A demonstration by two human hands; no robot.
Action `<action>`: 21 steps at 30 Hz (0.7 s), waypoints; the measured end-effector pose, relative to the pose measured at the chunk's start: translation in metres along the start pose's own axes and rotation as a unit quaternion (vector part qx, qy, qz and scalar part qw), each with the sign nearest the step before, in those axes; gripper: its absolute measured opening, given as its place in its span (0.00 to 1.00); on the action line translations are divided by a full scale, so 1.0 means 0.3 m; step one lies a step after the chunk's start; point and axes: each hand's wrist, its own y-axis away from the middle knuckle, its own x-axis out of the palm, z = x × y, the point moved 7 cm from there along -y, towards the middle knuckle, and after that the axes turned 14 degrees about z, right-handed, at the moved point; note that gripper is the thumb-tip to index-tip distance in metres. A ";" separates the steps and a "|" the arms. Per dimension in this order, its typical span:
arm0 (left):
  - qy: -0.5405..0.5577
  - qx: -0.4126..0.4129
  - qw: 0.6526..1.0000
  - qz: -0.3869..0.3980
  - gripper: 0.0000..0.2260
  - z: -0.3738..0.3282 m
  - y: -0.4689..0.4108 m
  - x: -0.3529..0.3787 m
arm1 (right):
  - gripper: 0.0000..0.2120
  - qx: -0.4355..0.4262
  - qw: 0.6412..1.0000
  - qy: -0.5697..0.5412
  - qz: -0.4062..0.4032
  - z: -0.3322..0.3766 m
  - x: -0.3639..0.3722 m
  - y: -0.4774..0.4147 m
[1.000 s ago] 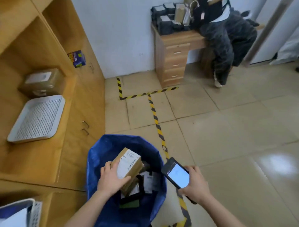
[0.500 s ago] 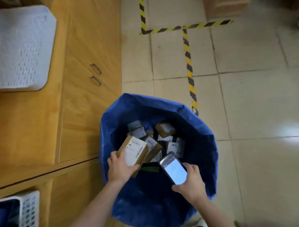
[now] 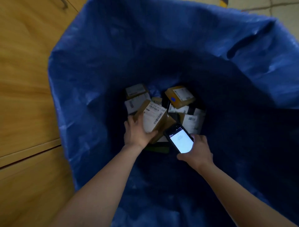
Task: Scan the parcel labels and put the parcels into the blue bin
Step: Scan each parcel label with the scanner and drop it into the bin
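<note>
My left fingers [image 3: 130,121] curl round the near end of a cardboard parcel [image 3: 153,119], low inside the blue bin [image 3: 145,48], label up, long axis pointing away from my wrist over other parcels [image 3: 179,96]. Just right, my right fingers [image 3: 198,138] grip a phone [image 3: 180,140], screen lit.

Left side: wooden cabinet front [image 3: 27,81], yellow-brown grain, a horizontal seam between panels low down, a metal handle [image 3: 63,4] at the top edge (only partly in frame). Top right corner: pale tiled floor [image 3: 284,9] with grout lines, and a scrap of yellow-and-black tape [image 3: 224,2].
</note>
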 end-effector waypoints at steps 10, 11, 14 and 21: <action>-0.021 -0.009 0.998 0.067 0.41 -0.046 -0.003 -0.020 | 0.43 0.012 1.000 0.005 -0.006 -0.007 -0.032 0.030; -0.029 -0.005 0.998 0.064 0.41 -0.054 0.016 -0.038 | 0.43 0.010 1.000 0.002 -0.008 -0.004 -0.040 0.056; -0.049 0.009 0.998 0.049 0.38 -0.078 0.083 -0.098 | 0.43 -0.002 1.000 -0.014 -0.016 0.003 -0.067 0.143; -0.086 0.035 0.996 0.011 0.31 -0.176 0.321 -0.242 | 0.42 -0.036 0.995 -0.071 -0.056 0.024 -0.151 0.436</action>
